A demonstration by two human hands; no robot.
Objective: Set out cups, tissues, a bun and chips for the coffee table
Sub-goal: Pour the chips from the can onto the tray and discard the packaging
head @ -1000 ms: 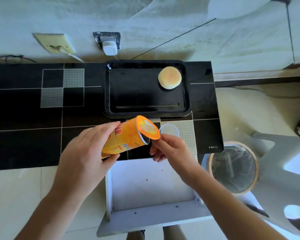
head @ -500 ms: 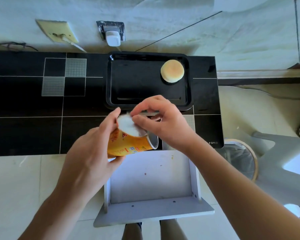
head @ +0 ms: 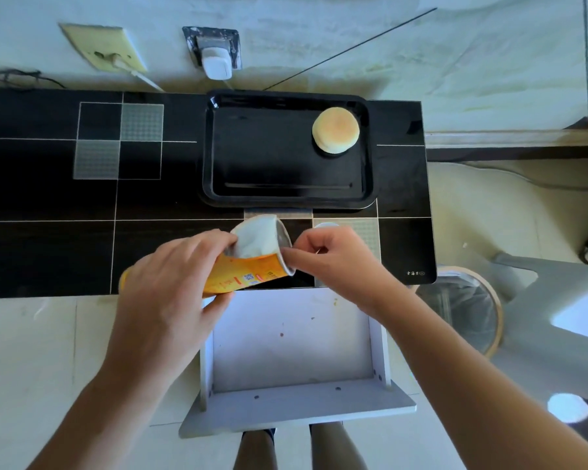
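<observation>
The table point(head: 48, 198) top is glossy black, glass-like, with matt grey dotted squares. The tray point(head: 286, 195) looks like shiny black plastic. The can point(head: 248, 274) is printed orange, its seal point(head: 257, 237) pale and foil-like. The bun point(head: 335, 129) looks matt, smooth.

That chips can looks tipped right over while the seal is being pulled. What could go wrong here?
1. The chips can lies nearly sideways in the left hand, mouth aimed at the table, not the black tray. Once the foil seal comes away, chips might spill there.
2. The right hand pinches the seal at the can's rim; a hard tug could jerk the can loose.
3. The clear lid sits behind that hand and could be knocked.
</observation>
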